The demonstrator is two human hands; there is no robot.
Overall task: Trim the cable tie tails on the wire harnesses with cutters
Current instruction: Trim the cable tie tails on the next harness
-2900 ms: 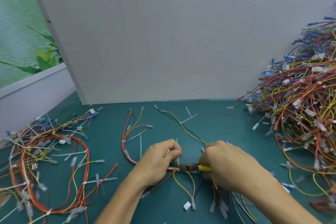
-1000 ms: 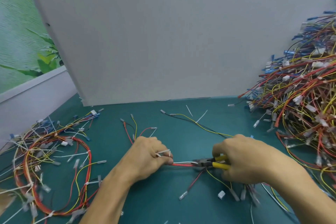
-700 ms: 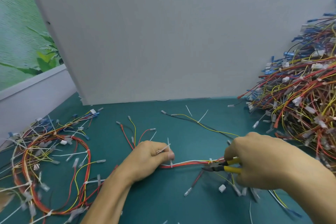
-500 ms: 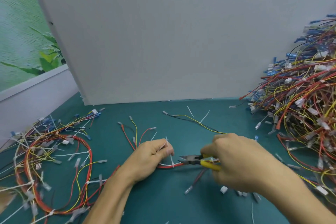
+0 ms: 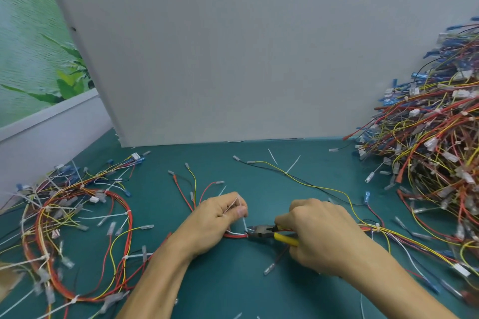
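Most of the view, from nine round to two o'clock, is a plain grey board (image 5: pixel 233 46) standing upright on the teal mat (image 5: pixel 259 287). One tall heap of harnesses (image 5: pixel 427 150), red, yellow and blue wires tangled with white connectors, fills the three o'clock edge. A flatter pile (image 5: pixel 77 228) with long white tie ends sticking out spreads at eight o'clock.

Both hands meet low in the middle, near six o'clock, just beside one another but apart. The right hand (image 5: pixel 318 235) is wrapped round the yellow handles of the cutters (image 5: pixel 264 233), whose dark nose points toward nine o'clock. The left hand (image 5: pixel 215 223) rests on the mat, thumb and forefinger pinching the upper end of a white cable tie tail (image 5: pixel 245 224). The red-and-white harness (image 5: pixel 234 235) comes out from beneath it and runs under the right hand toward three o'clock. The cutter nose sits at the foot of the tail, against the wires; the blades look nearly together, though whether they bite the tail is hard to tell.
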